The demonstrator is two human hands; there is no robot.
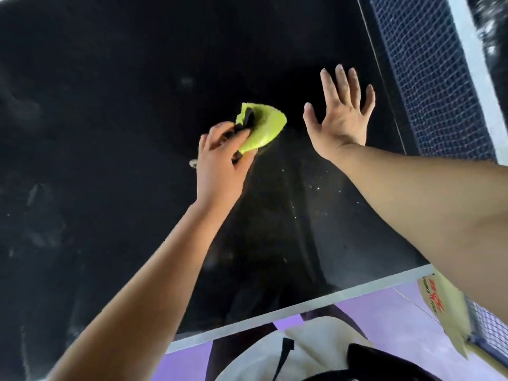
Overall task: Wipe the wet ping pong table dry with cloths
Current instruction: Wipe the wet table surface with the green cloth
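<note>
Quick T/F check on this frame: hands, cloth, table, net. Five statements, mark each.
1. The left hand grips a yellow-green cloth. True.
2. The right hand also holds a cloth. False: it holds nothing, fingers spread straight.
3. The table surface is dark, nearly black. True.
4. The net runs along the left side of the view. False: it stands at the right, beyond the right hand.
5. The cloth lies spread flat on the table. False: it is bunched up in the left hand.
</note>
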